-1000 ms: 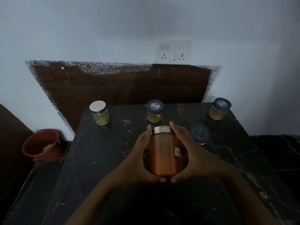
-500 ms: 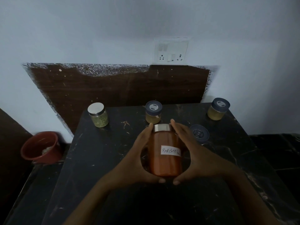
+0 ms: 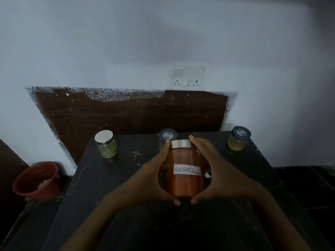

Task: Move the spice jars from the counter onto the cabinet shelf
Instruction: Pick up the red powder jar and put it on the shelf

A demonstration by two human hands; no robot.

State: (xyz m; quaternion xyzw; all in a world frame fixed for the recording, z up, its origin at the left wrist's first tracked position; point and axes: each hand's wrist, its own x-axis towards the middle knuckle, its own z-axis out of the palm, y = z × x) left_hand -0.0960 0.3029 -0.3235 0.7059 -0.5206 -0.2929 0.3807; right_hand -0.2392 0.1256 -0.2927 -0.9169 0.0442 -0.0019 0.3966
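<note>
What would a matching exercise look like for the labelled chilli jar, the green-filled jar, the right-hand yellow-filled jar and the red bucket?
1. chilli jar
2. green-filled jar
3. right yellow-filled jar
4. red bucket

a. far right of the counter
b. beside the counter, lower left
c. held between left hand and right hand
d. far left of the counter

Pairs: 1-c; 2-d; 3-a; 4-b

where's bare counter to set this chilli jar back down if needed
Bare counter lies between the green-herb jar and the left hand, and along the near edge below both hands. Also right of the right hand, in front of the corner blue-lid jar. Crowded: back middle, where the middle blue-lid jar sits just behind the red chilli jar.
</note>
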